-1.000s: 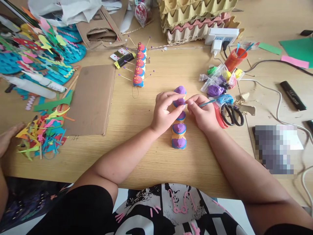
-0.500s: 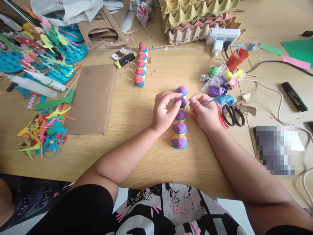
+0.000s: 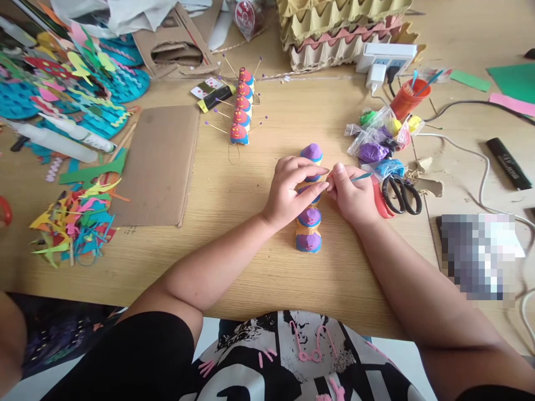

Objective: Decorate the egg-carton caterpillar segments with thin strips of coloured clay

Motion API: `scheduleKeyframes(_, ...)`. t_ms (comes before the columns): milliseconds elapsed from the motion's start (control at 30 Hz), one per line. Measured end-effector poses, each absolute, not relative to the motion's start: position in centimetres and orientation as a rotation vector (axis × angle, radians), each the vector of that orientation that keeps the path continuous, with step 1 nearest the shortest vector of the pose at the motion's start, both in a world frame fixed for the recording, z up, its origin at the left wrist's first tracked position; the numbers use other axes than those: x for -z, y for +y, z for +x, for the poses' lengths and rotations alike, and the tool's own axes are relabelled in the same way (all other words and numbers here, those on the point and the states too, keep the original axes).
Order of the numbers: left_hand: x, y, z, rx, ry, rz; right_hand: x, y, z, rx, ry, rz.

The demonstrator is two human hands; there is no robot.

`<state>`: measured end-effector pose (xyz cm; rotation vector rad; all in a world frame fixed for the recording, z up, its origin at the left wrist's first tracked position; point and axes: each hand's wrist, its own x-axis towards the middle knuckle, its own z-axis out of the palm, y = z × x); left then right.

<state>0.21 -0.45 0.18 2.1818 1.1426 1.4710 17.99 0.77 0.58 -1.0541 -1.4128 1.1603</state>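
A row of egg-carton cups, coated purple and blue with orange between them, lies upright at the middle of the table. Over its upper cups is my left hand, thumb and fingers curved toward my right hand, fingertips nearly meeting; anything between them is too small to make out. My right hand is closed round a thin blue tool, just right of the row. Farther back stands a similar red and blue row with purple-tipped sticks at its sides.
Black scissors, bagged clay and an orange cup are at the right. Stacked egg trays and a power strip stand behind. Cardboard and paper scraps lie left.
My hands have come together, my left hand moving slightly right. My right thumb now points up over the tool. The view has shifted a little.
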Motion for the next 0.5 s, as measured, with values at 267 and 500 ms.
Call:
scheduleKeyframes(267, 0.2, -0.1, 0.1, -1.473, 1.183, 2.181, -1.8, 0.4, 17.9, -1.141, -1.566, -1.047)
scheduleKeyframes(500, 0.4, 0.0, 0.1, -1.515, 1.276, 2.141, -1.7, 0.6, 17.7, -1.222, -1.479, -0.964)
